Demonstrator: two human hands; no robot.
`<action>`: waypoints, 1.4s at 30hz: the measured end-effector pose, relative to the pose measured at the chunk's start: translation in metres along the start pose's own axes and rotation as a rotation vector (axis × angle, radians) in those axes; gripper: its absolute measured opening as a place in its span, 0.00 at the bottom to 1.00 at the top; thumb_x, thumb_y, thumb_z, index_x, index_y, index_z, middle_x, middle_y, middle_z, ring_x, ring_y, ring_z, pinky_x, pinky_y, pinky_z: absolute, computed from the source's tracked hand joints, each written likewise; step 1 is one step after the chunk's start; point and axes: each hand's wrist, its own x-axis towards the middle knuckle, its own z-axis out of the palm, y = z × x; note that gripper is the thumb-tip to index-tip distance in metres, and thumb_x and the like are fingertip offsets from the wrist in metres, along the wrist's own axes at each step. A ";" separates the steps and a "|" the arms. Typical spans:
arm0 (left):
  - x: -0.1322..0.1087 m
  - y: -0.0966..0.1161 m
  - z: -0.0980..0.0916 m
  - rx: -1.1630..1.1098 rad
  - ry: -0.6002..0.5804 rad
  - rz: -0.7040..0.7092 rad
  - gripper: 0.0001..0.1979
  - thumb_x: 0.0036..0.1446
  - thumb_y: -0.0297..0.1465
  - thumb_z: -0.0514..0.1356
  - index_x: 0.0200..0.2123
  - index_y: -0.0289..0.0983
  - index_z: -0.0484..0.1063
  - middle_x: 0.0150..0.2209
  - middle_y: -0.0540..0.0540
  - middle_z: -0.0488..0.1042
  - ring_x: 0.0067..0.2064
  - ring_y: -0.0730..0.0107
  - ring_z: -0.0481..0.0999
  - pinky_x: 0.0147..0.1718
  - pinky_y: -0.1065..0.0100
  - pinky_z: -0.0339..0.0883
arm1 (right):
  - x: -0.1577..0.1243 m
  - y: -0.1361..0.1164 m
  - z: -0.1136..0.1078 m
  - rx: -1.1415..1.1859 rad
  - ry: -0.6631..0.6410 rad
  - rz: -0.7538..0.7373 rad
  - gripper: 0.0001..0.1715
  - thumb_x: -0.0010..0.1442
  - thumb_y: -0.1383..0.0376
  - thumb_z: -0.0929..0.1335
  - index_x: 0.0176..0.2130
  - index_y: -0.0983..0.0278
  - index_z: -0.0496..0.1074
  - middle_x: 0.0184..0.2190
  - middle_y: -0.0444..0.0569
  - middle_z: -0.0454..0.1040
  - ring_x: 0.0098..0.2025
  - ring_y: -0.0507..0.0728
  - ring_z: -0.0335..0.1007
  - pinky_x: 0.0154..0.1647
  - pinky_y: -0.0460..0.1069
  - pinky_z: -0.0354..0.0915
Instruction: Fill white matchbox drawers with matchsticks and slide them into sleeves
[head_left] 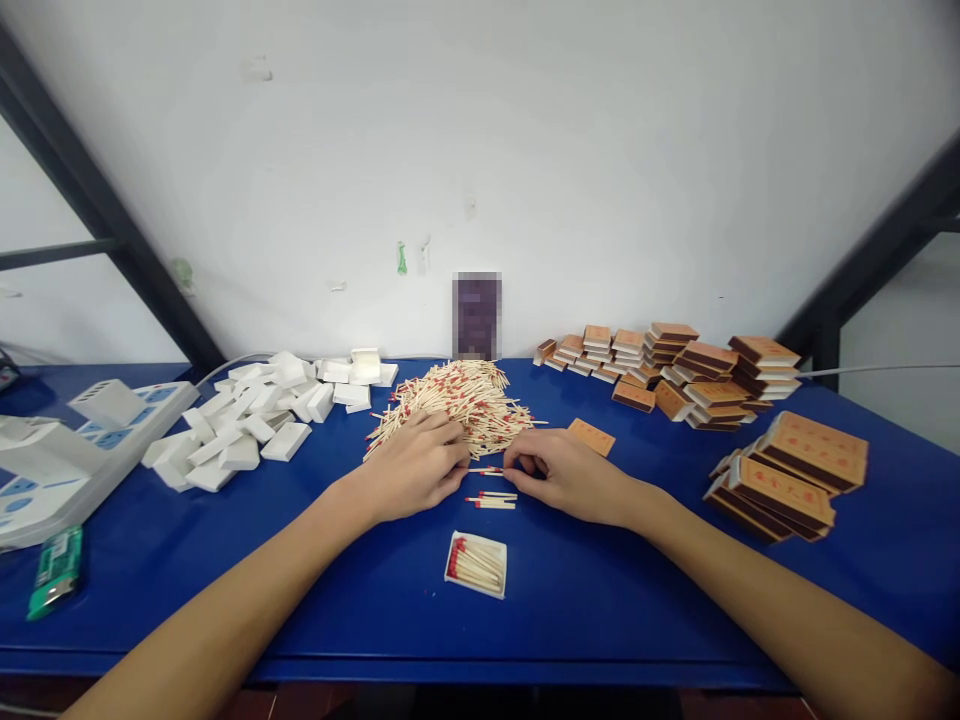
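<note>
In front of a large heap of red-tipped matches (465,400), both hands meet around a few matchsticks (487,471). My left hand (420,466) is closed, its fingertips pinching their left ends. From the other side, the closed fingers of my right hand (570,472) grip their right ends. Just below lie several loose matchsticks (496,501), side by side on the blue table. Nearer to me is a white matchbox tray (504,580) partly filled with matches, most heads to the left. An orange matchbox sleeve (592,437) lies beyond my right hand.
White matchbox trays (255,410) are piled at the left, beside a white power strip (142,420) and a green-and-white pack (57,572). Stacks of orange matchboxes (705,375) stand at the right, with larger-looking ones (814,450) closer. A wall rises behind the table (360,620).
</note>
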 end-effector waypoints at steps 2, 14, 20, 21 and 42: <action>0.000 0.001 0.000 0.018 -0.005 -0.010 0.08 0.63 0.29 0.55 0.33 0.35 0.73 0.36 0.45 0.71 0.41 0.63 0.67 0.43 0.62 0.60 | 0.000 0.001 0.001 -0.003 0.010 -0.004 0.05 0.60 0.68 0.67 0.31 0.64 0.72 0.23 0.42 0.66 0.26 0.50 0.60 0.29 0.46 0.55; 0.004 0.010 0.004 0.099 0.022 -0.055 0.09 0.65 0.31 0.55 0.35 0.36 0.74 0.38 0.44 0.71 0.42 0.61 0.68 0.43 0.60 0.58 | 0.001 0.002 0.008 -0.003 0.019 -0.012 0.06 0.59 0.70 0.66 0.31 0.63 0.72 0.22 0.41 0.65 0.25 0.50 0.59 0.29 0.45 0.54; 0.000 0.005 0.002 0.047 0.052 -0.088 0.07 0.64 0.28 0.53 0.35 0.34 0.70 0.37 0.43 0.72 0.42 0.61 0.68 0.44 0.60 0.61 | 0.002 0.001 0.010 -0.001 0.026 -0.008 0.05 0.60 0.70 0.67 0.31 0.63 0.73 0.23 0.41 0.67 0.25 0.50 0.60 0.30 0.46 0.56; -0.001 0.005 0.002 0.013 0.079 -0.095 0.07 0.64 0.28 0.54 0.35 0.34 0.70 0.37 0.44 0.72 0.41 0.61 0.69 0.43 0.61 0.62 | 0.002 0.001 0.010 0.005 0.028 -0.010 0.06 0.60 0.69 0.67 0.31 0.63 0.73 0.23 0.41 0.67 0.25 0.50 0.60 0.30 0.46 0.56; 0.001 0.017 0.004 -0.580 0.421 -0.038 0.08 0.63 0.29 0.57 0.46 0.37 0.67 0.38 0.46 0.77 0.39 0.70 0.77 0.39 0.68 0.71 | 0.005 -0.021 0.015 0.618 0.323 0.066 0.11 0.63 0.57 0.68 0.34 0.62 0.73 0.31 0.46 0.75 0.33 0.54 0.69 0.34 0.48 0.65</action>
